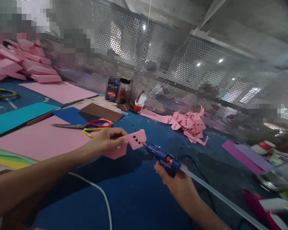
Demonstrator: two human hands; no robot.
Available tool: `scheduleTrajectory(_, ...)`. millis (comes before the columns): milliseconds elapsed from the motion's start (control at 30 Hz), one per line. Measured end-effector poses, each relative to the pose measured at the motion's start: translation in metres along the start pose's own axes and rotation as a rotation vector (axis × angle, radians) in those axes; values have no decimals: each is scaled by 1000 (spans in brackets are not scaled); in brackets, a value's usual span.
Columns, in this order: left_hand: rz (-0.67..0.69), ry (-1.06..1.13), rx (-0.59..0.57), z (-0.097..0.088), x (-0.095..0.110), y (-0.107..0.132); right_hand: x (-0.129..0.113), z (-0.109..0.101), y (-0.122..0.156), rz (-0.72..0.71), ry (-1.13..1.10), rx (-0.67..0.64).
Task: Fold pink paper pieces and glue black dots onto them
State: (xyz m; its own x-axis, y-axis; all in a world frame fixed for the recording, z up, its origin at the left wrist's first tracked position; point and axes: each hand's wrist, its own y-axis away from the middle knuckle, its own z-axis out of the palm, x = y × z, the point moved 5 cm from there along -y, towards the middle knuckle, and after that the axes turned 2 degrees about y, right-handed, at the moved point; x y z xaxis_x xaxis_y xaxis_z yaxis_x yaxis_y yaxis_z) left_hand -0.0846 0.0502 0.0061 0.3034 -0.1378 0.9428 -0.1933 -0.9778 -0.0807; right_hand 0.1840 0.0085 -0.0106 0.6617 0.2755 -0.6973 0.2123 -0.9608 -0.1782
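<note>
Near bench (134, 204): dark blue top, with a white cable (103, 195) curving across it left of centre.
Right grip: right hand (182, 188) closed round a blue glue gun (162, 155); a long glue stick (220, 190) runs from its rear toward the near right.
Left grip: left hand (109, 139) has thumb and fingers together, clamped on a pink paper piece (137, 139).
Paper position: held above the bench, just left of the gun, a row of black squares on its face.
Nozzle: aimed at the right end of that row; contact or slight gap cannot be told.
Glue: no bead can be made out on the paper.
Scissors (96, 125): red and yellow handles, lying just beyond the left hand.
Pink sheet (45, 137): flat on the left, no squares seen.
Done: a pile of pink pieces (188, 124), far and right of centre; many bear similar squares and are judged completed to that stage.
Left to do: piece in hand judged part-worked; the pink heap (21, 60), far left, shows no squares from here, its stage uncertain.
Rear: perforated metal screen (172, 54).
</note>
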Motion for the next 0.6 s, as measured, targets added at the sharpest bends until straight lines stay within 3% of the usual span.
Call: scheduleTrajectory(600, 22, -9, -12, 2, 10, 5, -5, 0, 4, 21, 1, 2)
